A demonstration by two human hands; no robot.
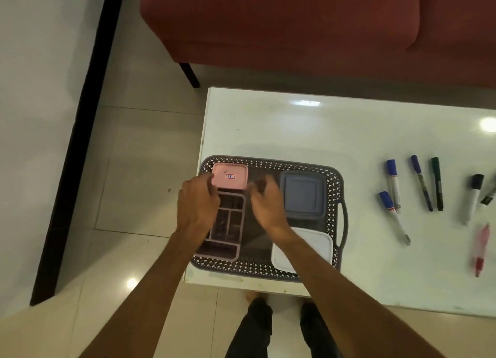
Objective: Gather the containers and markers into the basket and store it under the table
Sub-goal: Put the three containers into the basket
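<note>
In basket (271,163), pink container (230,176), labelled lid

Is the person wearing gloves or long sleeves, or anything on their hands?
No. The left hand and the right hand are both bare: no gloves, and no rings, watch or bracelet that I can see. Both forearms are bare too, with no sleeve showing right down to the bottom edge of the picture, so any sleeves must be short or pushed up out of view.

Small red-blue sticker (230,176) on pink container lid (229,175); print too blurred, unreadable.
</note>
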